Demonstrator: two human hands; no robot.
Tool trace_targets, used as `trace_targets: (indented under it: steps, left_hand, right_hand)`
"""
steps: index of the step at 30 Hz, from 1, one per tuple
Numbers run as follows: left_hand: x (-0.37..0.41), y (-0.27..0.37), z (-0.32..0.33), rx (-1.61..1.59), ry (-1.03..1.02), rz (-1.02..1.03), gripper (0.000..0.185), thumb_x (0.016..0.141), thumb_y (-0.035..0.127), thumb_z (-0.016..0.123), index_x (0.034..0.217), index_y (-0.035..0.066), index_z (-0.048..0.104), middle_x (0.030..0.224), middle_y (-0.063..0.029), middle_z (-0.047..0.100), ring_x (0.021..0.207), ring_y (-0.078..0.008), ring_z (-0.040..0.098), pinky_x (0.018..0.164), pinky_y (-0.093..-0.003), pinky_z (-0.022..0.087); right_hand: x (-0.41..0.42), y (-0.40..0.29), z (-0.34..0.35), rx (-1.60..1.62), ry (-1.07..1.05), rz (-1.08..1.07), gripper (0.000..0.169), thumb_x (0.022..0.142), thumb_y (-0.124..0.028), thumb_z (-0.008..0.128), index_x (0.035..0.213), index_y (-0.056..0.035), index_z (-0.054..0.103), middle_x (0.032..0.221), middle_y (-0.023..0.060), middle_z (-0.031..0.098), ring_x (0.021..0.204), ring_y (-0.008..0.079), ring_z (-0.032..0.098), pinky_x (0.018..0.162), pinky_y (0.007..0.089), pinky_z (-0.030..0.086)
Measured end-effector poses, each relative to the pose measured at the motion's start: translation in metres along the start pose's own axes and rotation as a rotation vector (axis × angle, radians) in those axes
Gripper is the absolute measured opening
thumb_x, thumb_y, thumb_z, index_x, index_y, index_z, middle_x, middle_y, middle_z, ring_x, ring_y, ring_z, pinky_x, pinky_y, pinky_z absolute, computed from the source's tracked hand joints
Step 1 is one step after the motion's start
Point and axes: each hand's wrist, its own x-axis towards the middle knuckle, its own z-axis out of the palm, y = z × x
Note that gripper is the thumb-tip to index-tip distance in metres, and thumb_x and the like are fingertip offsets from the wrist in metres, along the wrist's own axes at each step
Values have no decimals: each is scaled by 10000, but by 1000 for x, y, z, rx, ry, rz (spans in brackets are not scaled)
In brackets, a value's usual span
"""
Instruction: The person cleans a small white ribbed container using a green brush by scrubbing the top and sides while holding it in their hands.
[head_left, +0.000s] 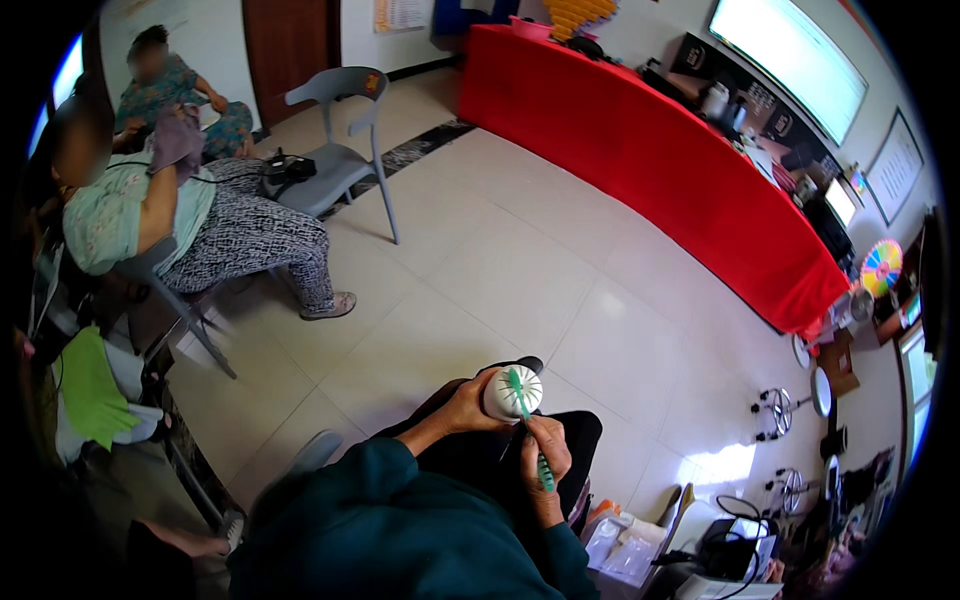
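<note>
My left hand (466, 406) is wrapped around the side of a white rounded object (501, 396) with dark lines radiating over its top; its exact kind cannot be told. In my right hand (547, 450) is a green toothbrush (523, 397), its handle passing between thumb and fingers. The brush's head lies over the top of the white object. Both hands are above my lap, over dark trousers. The underside of the white object is hidden by my left hand.
A person sits on a grey chair at the left, a cloth in hand, with another person behind. An unoccupied grey chair (330, 176) bears a black device. A long red-draped table (600, 157) stands ahead. At lower right are plastic bags (626, 555) and a black bag with cables.
</note>
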Motion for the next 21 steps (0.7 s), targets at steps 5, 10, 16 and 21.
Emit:
trace_targets:
  steps: [5, 10, 16, 21]
  left_hand:
    - [-6, 15, -11, -48, 72, -20, 902, 575, 229, 921, 1326, 35, 460, 1237, -116, 586, 1160, -208, 554, 994, -358, 442]
    - [3, -11, 21, -38, 94, 92, 877, 579, 263, 935, 1302, 55, 485, 1175, -98, 633, 1077, -180, 596, 939, -353, 488]
    - [23, -15, 32, -228, -65, 10, 818, 547, 135, 917, 1238, 14, 498, 1107, -99, 635, 1003, -190, 625, 889, -340, 513]
    - [32, -2, 57, -264, -261, -23, 765, 549, 93, 896, 1202, 15, 505, 1065, -75, 619, 964, -183, 616, 874, -319, 506]
  right_hand:
    - [-3, -6, 12, 44, 73, -21, 272, 719, 116, 543, 951, 50, 667, 900, 194, 668, 795, 316, 644, 748, 367, 517]
    - [-10, 0, 0, -133, 69, -7, 265, 722, 90, 599, 970, 33, 670, 919, 179, 669, 851, 324, 656, 775, 389, 528]
    - [-9, 2, -26, -114, 13, -16, 338, 717, 96, 618, 1048, 29, 646, 989, 167, 656, 908, 329, 637, 796, 389, 522]
    - [-25, -12, -39, -211, 184, 70, 350, 741, 111, 625, 1082, 32, 632, 1020, 169, 645, 901, 311, 638, 794, 364, 527]
